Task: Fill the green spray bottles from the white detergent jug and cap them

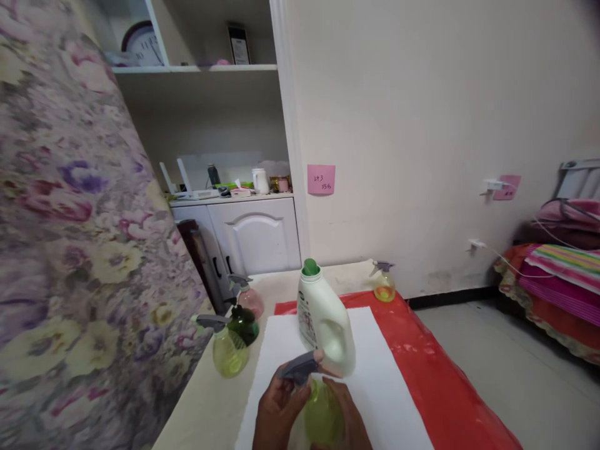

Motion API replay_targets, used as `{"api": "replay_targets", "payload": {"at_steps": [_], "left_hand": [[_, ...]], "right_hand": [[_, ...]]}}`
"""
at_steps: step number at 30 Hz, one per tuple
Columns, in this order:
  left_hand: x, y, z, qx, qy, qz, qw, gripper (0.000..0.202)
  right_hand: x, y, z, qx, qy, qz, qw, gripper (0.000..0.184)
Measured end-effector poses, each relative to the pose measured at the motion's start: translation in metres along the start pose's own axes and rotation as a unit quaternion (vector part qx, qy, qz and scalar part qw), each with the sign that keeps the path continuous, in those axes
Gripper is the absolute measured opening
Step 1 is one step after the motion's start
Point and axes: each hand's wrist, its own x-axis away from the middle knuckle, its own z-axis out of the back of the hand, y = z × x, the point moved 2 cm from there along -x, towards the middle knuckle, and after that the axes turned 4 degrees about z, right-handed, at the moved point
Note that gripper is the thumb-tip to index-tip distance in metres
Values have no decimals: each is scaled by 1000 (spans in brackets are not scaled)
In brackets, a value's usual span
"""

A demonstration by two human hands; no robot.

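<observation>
A yellow-green spray bottle [323, 415] with a grey trigger head [300, 367] is between my hands at the bottom middle. My left hand [276, 412] pinches around the trigger head and neck. Around the right side of the bottle's body wraps my right hand [350, 412], its fingers partly hidden. Whether the head is screwed on or loose I cannot tell. Just beyond stands a large pale-green detergent jug [323, 306] with a handle, green showing at its mouth. It rests upright on a white sheet [375, 375].
On the table's left stand a yellow-green spray bottle [229, 355], a dark green bottle [245, 325] and a pink spray bottle [252, 302]. Another spray bottle [385, 289] with yellow liquid is at the back right, on red plastic sheeting [435, 387]. A floral curtain [94, 250] hangs left.
</observation>
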Motion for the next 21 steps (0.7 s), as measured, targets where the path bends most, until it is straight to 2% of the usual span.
{"api": "replay_targets", "payload": {"at_steps": [5,8,13,16,21], "left_hand": [[-4,-9,4,-23,-21,26,999,47],[-8,-12,8,-25,-31,36,999,48],[-13,-15,12,-18,0,26,1000,46],[-11,-8,12,1,20,31,999,43],[-4,6,18,23,15,59,998,40]], "right_hand": [[-7,-14,-1,-74,-6,15,997,88],[-7,-12,-2,-95,-11,4,995,93],[2,8,-1,-12,12,-84,996,90],[5,8,-3,10,21,-68,997,88],[10,-5,-9,54,47,-49,996,82]]}}
